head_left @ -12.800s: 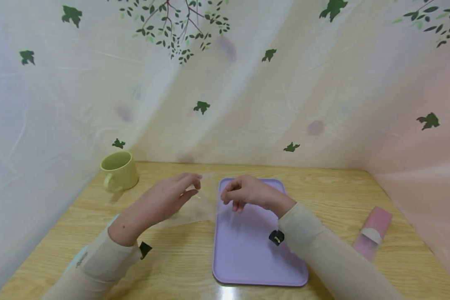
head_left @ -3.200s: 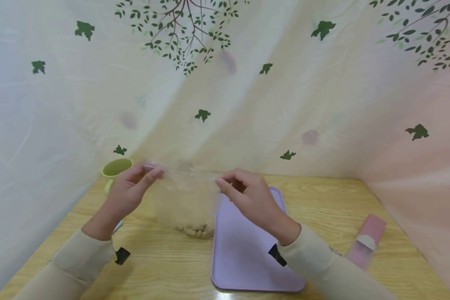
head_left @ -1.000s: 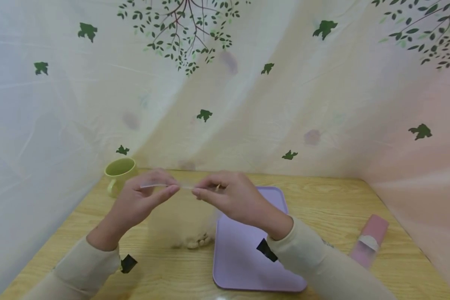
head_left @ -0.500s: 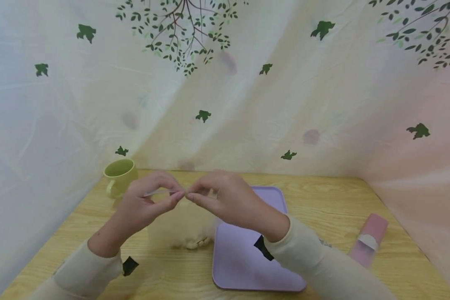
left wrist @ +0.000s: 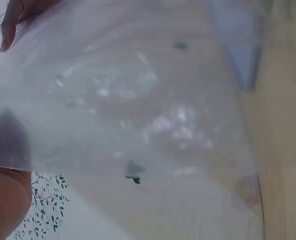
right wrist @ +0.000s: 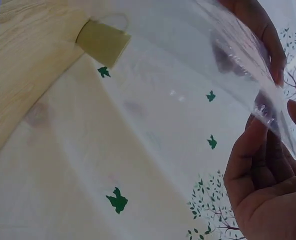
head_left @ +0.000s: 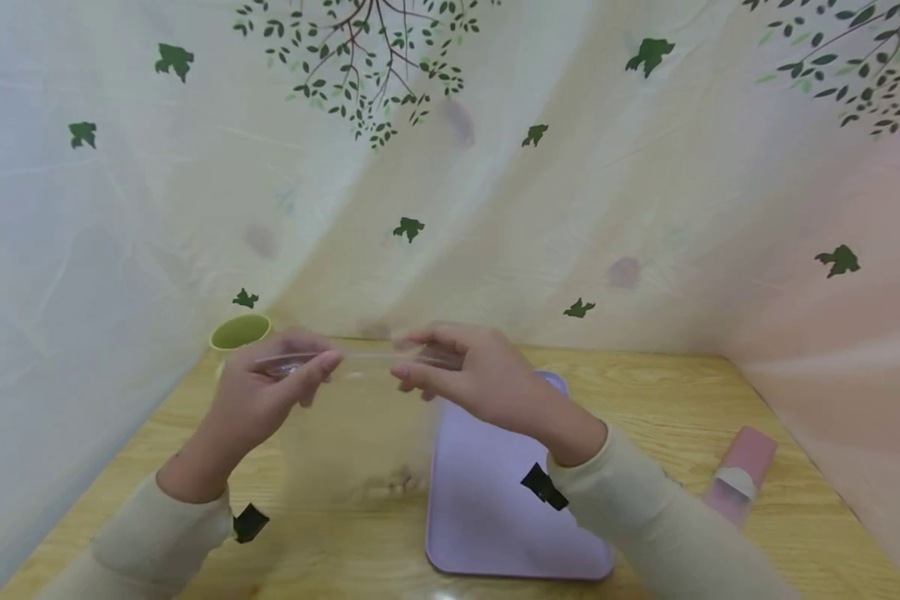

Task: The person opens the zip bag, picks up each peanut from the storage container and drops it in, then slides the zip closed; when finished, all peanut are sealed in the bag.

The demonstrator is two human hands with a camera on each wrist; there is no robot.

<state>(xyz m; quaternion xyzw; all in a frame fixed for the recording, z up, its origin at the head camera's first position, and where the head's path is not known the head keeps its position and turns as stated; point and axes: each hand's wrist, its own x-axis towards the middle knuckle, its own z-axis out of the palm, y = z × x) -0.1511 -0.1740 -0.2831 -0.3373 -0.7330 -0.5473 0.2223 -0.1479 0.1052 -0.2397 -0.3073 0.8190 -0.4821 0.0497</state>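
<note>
A clear plastic bag (head_left: 360,425) hangs upright between my two hands, its top edge nearly level. Small tan pieces (head_left: 400,482) lie at its bottom, blurred through the film. My left hand (head_left: 258,396) pinches the top edge at the left between thumb and fingers. At the right end, my right hand (head_left: 498,387) has its curled fingers around the edge, with index fingertip and thumb a little apart. In the right wrist view the bag's film (right wrist: 237,55) passes over the fingers. It fills most of the left wrist view, creased and shiny.
A lilac tray (head_left: 510,508) lies under and beside my right forearm, close to the bag. A yellow-green mug (head_left: 242,332) stands at back left, partly behind my left hand. On the right is a pink box (head_left: 750,450). A patterned curtain (head_left: 495,192) bounds the wooden table (head_left: 330,558).
My hands met at the middle of the bag's top edge half a second ago; now they have spread apart and risen slightly. Earlier, the bag lay low and flatter at the left of the tray.
</note>
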